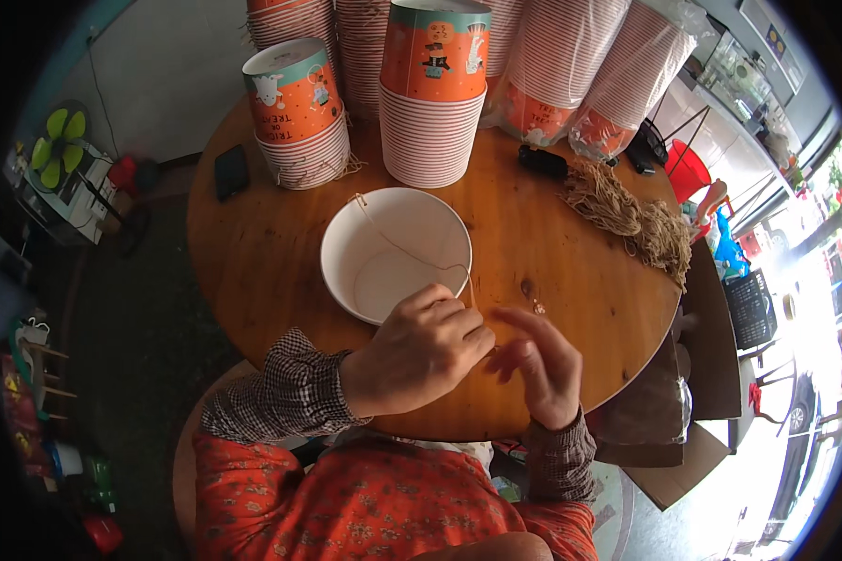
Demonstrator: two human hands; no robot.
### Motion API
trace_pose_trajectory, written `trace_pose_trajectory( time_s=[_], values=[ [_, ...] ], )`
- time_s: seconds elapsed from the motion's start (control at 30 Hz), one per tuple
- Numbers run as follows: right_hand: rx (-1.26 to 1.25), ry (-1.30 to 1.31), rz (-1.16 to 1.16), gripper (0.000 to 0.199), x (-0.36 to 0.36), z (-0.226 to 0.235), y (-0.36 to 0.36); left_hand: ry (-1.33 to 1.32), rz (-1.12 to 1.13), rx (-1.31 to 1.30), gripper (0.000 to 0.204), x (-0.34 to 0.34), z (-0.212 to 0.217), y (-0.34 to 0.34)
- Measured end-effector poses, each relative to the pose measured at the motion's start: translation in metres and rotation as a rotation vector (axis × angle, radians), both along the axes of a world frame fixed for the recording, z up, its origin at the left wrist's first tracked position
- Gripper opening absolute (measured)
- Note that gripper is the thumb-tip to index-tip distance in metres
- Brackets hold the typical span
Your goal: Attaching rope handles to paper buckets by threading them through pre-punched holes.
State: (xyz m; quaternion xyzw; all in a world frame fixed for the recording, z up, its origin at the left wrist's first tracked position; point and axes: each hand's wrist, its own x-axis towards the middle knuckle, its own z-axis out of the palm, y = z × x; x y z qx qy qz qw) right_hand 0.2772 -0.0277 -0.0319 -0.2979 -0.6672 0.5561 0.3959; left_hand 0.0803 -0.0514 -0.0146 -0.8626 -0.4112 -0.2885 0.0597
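Around the round wooden worktop [262, 271], a dim room to the left and bright daylight to the right. Far left, beyond the edge, a fan [58, 147] with green blades. On the worktop's far left side, a dark phone [231, 174] lying flat. Just right of it, a short stack [295, 112] of orange printed tubs, upside down. At the middle, nearer, an open white tub [346, 271], upright, with a thin cord [402, 251] running from its far left rim across the mouth to the right rim. At the tub's near right, the left hand [419, 348], fingers curled and pressed together on the cord, pinch point hidden from view. Just beyond the tub, a tall stack [435, 103], also inverted. Right of the left hand and close to it, the right hand [541, 363], fingers spread and loosely bent. Farther right, wrapped stacks [554, 56] in clear plastic, then a straw-coloured twine bundle [627, 217] along the right side. Past the edge, a red bucket [688, 170] and, nearer, cardboard [720, 374].
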Motion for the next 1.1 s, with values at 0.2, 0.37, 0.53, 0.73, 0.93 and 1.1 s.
trace_pose_trajectory(
  time_s=[0.2, 0.37, 0.53, 0.73, 0.93, 1.1],
  values=[
    [-0.24, 0.202, 0.19, 0.023, 0.002, -0.025, 0.005, -0.041, -0.134, -0.148, 0.011, -0.001, 0.008, -0.019],
    [-0.317, 0.022, 0.152, 0.017, 0.007, -0.026, 0.003, -0.077, -0.037, -0.168, 0.013, -0.002, 0.002, -0.019],
    [-0.042, 0.044, 0.047, 0.01, 0.005, -0.03, 0.013, -0.159, -0.003, -0.045, 0.014, 0.005, 0.001, -0.005],
    [0.298, 0.013, -0.307, 0.008, 0.02, -0.015, 0.032, -0.204, 0.085, -0.08, 0.027, 0.001, 0.013, 0.001],
    [0.428, 0.045, -0.776, 0.008, 0.048, -0.022, 0.061, -0.067, 0.315, -0.183, 0.035, -0.024, -0.002, -0.011],
    [0.231, 0.094, -0.349, 0.008, -0.009, -0.051, 0.041, -0.113, 0.285, -0.214, 0.021, -0.039, -0.019, -0.007]
  ],
)
